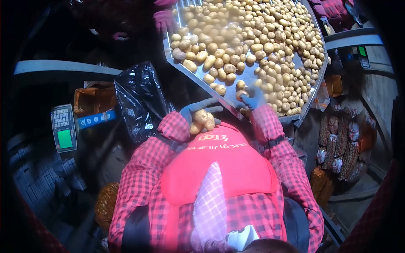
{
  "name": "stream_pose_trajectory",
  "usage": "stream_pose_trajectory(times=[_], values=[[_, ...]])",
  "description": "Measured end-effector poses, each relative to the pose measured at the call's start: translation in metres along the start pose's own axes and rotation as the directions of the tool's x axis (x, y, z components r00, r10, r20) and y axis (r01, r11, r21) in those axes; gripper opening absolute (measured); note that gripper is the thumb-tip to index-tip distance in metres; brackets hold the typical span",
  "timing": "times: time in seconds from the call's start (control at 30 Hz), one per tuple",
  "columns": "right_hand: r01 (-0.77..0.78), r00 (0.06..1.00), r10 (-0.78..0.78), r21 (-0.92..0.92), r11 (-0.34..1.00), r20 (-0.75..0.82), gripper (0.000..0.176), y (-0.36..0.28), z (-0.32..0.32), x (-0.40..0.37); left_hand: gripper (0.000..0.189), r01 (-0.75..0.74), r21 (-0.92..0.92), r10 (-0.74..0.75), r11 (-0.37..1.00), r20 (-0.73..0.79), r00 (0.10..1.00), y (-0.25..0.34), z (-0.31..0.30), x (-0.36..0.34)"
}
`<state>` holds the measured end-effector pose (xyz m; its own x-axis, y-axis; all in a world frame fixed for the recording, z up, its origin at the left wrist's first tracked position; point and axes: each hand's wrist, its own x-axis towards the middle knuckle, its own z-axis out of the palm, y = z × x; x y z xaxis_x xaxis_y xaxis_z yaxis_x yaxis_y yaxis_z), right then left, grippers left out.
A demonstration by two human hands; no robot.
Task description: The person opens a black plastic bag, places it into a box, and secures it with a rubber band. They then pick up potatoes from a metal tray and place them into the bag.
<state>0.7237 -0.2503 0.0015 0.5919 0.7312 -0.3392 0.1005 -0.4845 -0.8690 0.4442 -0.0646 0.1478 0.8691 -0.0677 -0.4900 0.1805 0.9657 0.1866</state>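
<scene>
My left hand (pixel 190 110), in a blue-grey glove, cradles several potatoes (pixel 202 120) in front of my red apron (pixel 219 164), its fingers stretched out over the table's near edge. Over the near corner of the metal sorting table (pixel 231 93), my right hand (pixel 255 99), gloved alike and slightly blurred, has its fingertips on a potato (pixel 241 94). Loose potatoes (pixel 274 55) of mixed sizes cover much of the tabletop beyond, with a heap just right of that hand.
A raised rim borders the table. To the left are a black plastic bag (pixel 139 97), a cardboard box (pixel 95 101) and a scale display (pixel 64 128) lit green. Filled net sacks (pixel 344 139) stand at right. Another person's pink glove (pixel 163 21) is at the table's far left side.
</scene>
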Motion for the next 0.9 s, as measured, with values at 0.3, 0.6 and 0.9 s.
stream_pose_trajectory(times=[0.3, 0.6, 0.9], values=[[0.607, 0.758, -0.361, -0.384, 0.696, 0.543, 0.060, -0.050, 0.039, 0.059, 0.061, -0.362, -0.111, 0.377, 0.926, 0.198, 0.905, -0.001, -0.041, -0.038], [0.476, 0.858, -0.112, -0.694, 0.540, 0.501, 0.078, -0.067, 0.069, 0.049, 0.032, -0.762, 0.166, 0.726, 0.626, -0.481, 0.491, 0.030, -0.292, -0.109], [0.301, 0.939, -0.102, -0.642, 0.705, 0.328, 0.070, -0.070, 0.078, 0.051, 0.059, -0.571, 0.167, 0.266, 0.804, -0.959, 0.094, 0.032, -0.243, -0.095]])
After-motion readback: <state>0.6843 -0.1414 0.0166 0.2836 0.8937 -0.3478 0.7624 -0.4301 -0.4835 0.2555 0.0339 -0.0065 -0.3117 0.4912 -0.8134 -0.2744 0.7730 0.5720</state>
